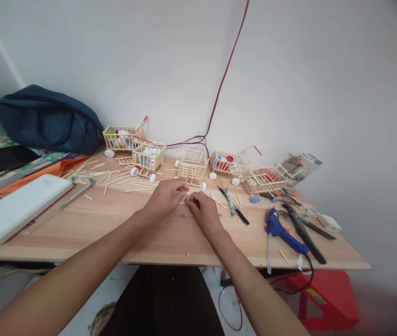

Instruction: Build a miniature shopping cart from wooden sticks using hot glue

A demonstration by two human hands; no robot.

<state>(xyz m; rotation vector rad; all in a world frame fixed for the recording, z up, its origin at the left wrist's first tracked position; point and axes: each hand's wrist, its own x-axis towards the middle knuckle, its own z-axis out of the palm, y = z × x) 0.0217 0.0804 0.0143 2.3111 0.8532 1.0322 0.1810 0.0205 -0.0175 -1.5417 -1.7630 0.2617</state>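
My left hand (166, 197) and my right hand (204, 209) meet over the middle of the wooden table, fingertips nearly touching. The fingers of both are closed in a pinch. A bit of pale thin stick (182, 202) shows between the fingertips; which hand grips it is too small to make out. Just behind my hands stands a miniature shopping cart (192, 169) made of thin wooden sticks, on white wheels. Loose wooden sticks (128, 181) lie scattered to the left. Right of my right hand are a black pen (242, 216) and a green-and-white wrapper strip (230, 201).
Other stick carts (148, 158) line the wall, some loaded with small colored items. A blue glue gun (282, 229) and black-handled tools (305, 235) lie right. A white power bank (26, 205) and dark blue bag (49, 119) are left. A red stool (338, 298) stands below.
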